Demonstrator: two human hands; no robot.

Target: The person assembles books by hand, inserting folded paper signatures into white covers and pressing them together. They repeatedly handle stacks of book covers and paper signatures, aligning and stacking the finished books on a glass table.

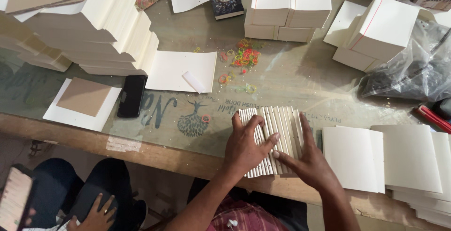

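Left hand [244, 147]: lay palm-down, fingers spread flat, on the left part of the paper booklets [282, 127]; it pressed rather than gripped.
Right hand [310, 163]: lay open on the right part of the same row, index finger pointing toward 10 o'clock, fingertip almost touching the left thumb; it closed on nothing.
Paper booklets: a row of thin folded sections stood side by side, spines up, near the front edge of the table [291, 76], directly under both hands.
Step in hand: judged as squaring and pressing the row into one even block.
Next move: judged to call for even pressure from both sides, so that no section slips out of line.
Loose sheets [357, 156]: lay flat at 3 o'clock from the hands, just beside the row, overlapping further sheets to the right.
Rubber bands [245, 56]: a coloured scatter at 12 o'clock, well apart from the hands.
Phone [131, 96]: black, flat, at 9 o'clock, between a card-topped sheet and a white sheet.
Paper stacks [105, 29]: tall, fanned, at 10 o'clock; further blocks stood at 12 and 2 o'clock.
Other person [96, 214]: a hand rested on a dark-clothed knee at 8 o'clock, below the table edge.
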